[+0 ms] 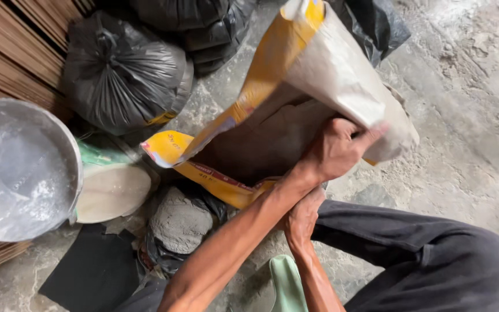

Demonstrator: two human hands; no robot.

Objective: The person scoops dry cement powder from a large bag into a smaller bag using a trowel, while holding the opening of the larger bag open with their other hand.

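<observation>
A large yellow and white sack point(330, 69) stands open on the floor, its mouth showing a brown inner lining point(261, 144). My left hand point(336, 151) reaches across and grips the sack's white upper rim, fingers curled over the edge. My right hand point(301, 218) sits just below my left forearm, close to the sack's yellow lower rim point(220, 184). Its fingers are hidden under the forearm, so its grip cannot be made out.
A round metal basin point(24, 167) lies at the left. Beside it are a green-white bag of pale powder point(111, 193) and an open black bag of grey powder point(180, 222). Tied black bags point(122, 72) and wooden boards point(7, 52) stand behind. My trouser leg point(423, 254) and a green slipper point(287, 286) are below.
</observation>
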